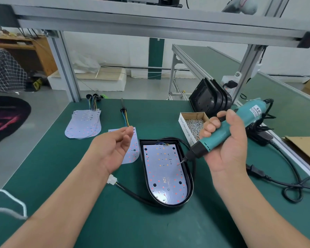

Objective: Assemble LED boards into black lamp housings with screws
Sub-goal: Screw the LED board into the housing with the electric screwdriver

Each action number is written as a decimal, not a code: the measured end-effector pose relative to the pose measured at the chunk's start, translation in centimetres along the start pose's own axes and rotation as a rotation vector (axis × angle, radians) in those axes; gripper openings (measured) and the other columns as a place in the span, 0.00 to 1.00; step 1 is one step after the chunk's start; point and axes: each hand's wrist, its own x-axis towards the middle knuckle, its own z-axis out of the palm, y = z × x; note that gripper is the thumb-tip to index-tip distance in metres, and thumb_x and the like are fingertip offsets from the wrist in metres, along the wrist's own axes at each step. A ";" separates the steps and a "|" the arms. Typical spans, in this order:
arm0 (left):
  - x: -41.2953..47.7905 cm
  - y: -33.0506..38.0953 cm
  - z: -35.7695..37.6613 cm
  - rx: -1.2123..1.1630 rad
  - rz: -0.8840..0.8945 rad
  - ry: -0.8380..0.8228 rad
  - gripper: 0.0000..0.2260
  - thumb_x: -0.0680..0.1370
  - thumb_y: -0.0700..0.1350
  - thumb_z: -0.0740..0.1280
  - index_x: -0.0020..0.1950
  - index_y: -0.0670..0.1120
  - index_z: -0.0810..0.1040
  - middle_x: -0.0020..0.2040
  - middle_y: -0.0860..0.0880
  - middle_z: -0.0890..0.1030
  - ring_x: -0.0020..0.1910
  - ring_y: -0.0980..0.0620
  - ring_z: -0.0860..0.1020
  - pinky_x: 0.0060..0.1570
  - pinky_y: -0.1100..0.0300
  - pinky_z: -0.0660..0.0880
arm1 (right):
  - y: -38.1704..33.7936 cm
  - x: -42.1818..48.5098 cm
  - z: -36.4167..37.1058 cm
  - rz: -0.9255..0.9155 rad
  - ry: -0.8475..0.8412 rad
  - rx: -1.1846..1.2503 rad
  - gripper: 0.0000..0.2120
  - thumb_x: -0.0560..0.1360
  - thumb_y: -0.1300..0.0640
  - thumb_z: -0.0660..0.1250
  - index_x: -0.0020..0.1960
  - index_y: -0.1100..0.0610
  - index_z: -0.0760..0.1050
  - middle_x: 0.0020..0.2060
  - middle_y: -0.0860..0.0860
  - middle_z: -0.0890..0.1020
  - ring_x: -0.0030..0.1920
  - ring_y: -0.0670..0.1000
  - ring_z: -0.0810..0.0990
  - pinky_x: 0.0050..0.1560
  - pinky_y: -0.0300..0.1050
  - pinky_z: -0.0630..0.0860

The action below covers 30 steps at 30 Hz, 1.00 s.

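While my right hand (229, 145) grips the electric screwdriver (215, 137), bit slanting down-left toward the LED board (164, 176) in the black lamp housing (189, 183) at lower centre, my left hand (113, 149) hangs relaxed, empty, to its left.

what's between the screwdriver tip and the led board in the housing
Nothing visible. The screwdriver in the right hand has its bit right at the LED board in the black housing; the left hand hovers off to its left.
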 end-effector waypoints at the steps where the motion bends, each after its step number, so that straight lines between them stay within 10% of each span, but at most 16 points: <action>1: 0.0 -0.1 0.0 0.012 0.011 -0.009 0.08 0.84 0.28 0.60 0.56 0.30 0.78 0.42 0.41 0.88 0.37 0.54 0.86 0.31 0.70 0.78 | 0.1 0.0 0.0 0.004 -0.002 -0.001 0.08 0.81 0.53 0.67 0.45 0.54 0.77 0.36 0.49 0.72 0.34 0.47 0.73 0.34 0.39 0.74; 12: -0.9 0.1 0.2 0.294 0.073 -0.195 0.16 0.75 0.55 0.73 0.50 0.44 0.77 0.34 0.52 0.75 0.25 0.58 0.67 0.21 0.68 0.63 | 0.2 -0.1 0.1 0.015 -0.006 0.003 0.08 0.81 0.54 0.67 0.44 0.54 0.78 0.36 0.49 0.72 0.34 0.47 0.73 0.34 0.39 0.74; 30: -5.3 -2.1 2.0 0.611 0.233 -0.576 0.09 0.81 0.37 0.71 0.54 0.47 0.89 0.50 0.43 0.88 0.44 0.49 0.87 0.33 0.62 0.79 | -0.9 -0.4 0.9 -0.020 -0.003 0.092 0.08 0.82 0.52 0.68 0.47 0.55 0.77 0.37 0.49 0.73 0.35 0.47 0.74 0.36 0.38 0.75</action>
